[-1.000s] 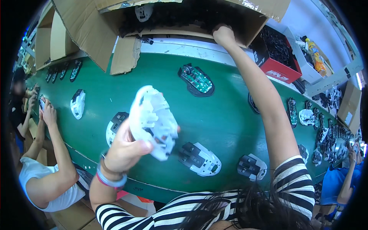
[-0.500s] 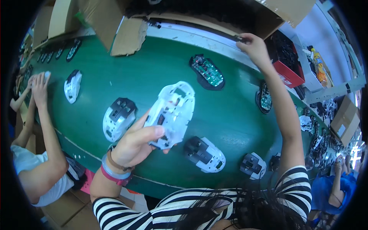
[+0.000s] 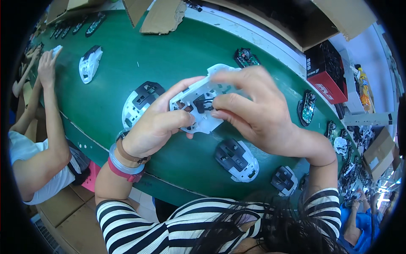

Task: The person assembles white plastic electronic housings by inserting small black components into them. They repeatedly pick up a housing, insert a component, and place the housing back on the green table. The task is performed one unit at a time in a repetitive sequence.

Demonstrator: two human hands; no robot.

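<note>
My left hand (image 3: 154, 125) grips a white computer mouse shell (image 3: 207, 122) by its near left side, thumb over the rim, with the hollow inside facing up. Over that inside, my right hand (image 3: 260, 108) pinches a small black plastic part (image 3: 204, 104) between thumb and forefinger. The part touches or nearly touches the shell; which of the two I cannot tell. My right fingers are partly blurred and cover the shell's far end. Grey-and-white mouse shells lie on either side, one (image 3: 141, 101) beyond my left wrist and another (image 3: 237, 161) below the held shell.
On the green bench (image 3: 127, 51) lie more mouse shells (image 3: 90, 64) and circuit boards in black bases (image 3: 307, 108). A cardboard box (image 3: 338, 19) and a red-and-black box (image 3: 326, 74) stand along the far right. At the left, a co-worker's hand (image 3: 46, 67) holds a white piece.
My right hand has come back from the cardboard box to the shell, bringing a small dark part. The held shell has tilted and turned, and the whole view has shifted.
</note>
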